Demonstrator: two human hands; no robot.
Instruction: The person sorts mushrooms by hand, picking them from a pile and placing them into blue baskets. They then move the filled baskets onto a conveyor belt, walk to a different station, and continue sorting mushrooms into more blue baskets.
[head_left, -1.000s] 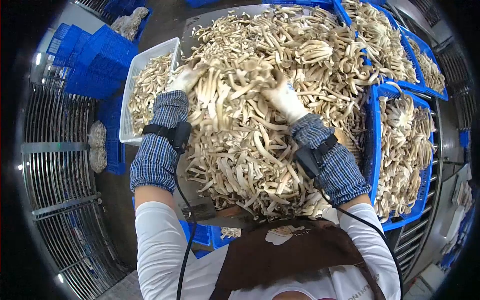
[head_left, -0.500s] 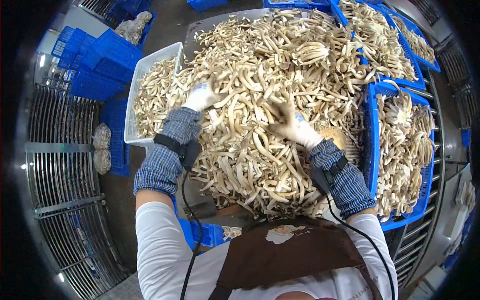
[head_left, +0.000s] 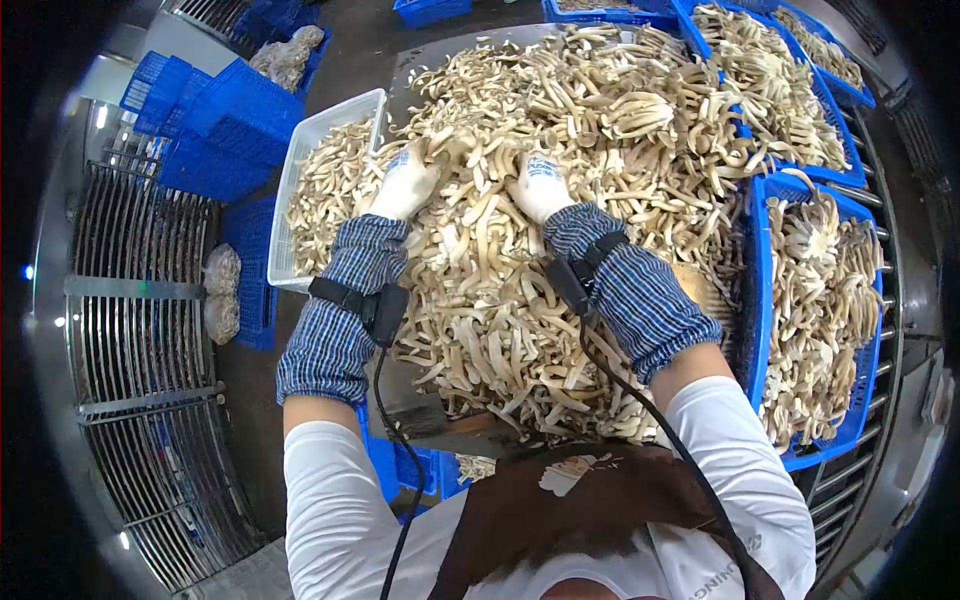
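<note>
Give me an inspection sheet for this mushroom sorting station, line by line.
Surface: metal table almost wholly buried under mushrooms.
Job's things: mushroom pile; white tray at its left, partly filled.
Clutter: blue crates of mushrooms on the right.
Grippers: left hand and right hand, gloved, pressed into the pile; grip cannot be told.
Cables: black cables run from wrist straps down both arms.
Surroundings: stacked blue crates and wire racks at left.

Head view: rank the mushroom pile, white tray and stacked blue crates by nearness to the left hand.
1. mushroom pile: touching the left hand.
2. white tray: just left of it.
3. stacked blue crates: farther left, beyond the tray.
</note>
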